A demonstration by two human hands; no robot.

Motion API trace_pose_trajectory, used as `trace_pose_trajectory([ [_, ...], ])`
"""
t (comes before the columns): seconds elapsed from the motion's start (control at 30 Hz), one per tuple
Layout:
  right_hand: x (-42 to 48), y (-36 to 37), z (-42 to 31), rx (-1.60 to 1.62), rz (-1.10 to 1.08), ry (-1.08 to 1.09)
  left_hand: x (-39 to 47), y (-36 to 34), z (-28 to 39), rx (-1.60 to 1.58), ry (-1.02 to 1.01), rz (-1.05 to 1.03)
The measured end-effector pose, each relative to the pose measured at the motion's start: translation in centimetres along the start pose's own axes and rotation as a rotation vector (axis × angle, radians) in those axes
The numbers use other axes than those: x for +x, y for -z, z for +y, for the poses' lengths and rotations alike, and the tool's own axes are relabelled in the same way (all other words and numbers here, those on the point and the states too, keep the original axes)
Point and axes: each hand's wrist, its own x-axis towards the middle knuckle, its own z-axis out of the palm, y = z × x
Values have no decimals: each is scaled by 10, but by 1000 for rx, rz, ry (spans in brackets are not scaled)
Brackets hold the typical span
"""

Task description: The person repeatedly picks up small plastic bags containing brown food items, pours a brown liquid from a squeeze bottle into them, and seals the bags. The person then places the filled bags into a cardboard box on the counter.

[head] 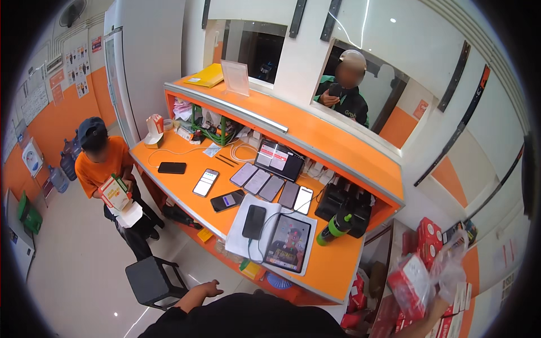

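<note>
My left hand (208, 290) hovers between the black stool (148, 276) and the front of the orange counter (329, 270), holding nothing, its fingers partly apart. On the right, my right hand (439, 306) is blurred and partly covered by plastic. It grips a clear plastic bag (450, 270) with a red and white box (409, 283) inside. Before me on the counter lie a tablet (288, 243) and an open notebook (236, 230) with a dark phone (254, 222) on it. A row of several phones (258, 181) lies below a propped screen (279, 159).
A person in an orange shirt (107, 160) stands at left holding a printed carton (115, 193). Beyond the window, a helmeted person (348, 95) holds a phone. A green-and-black bottle (334, 230) stands near black devices (344, 207). Red boxes (430, 236) are stacked at right.
</note>
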Motion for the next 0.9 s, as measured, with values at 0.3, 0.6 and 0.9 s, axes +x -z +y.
trace_pose_trajectory([
  [0.3,164,-242,43,240,-210,129,28,17,9,-246,171,436],
  [0.6,235,-462,76,469,-367,-62,5,-3,66,-408,253,476],
  [0.9,202,-439,38,167,-690,243,14,22,89,-391,244,462],
])
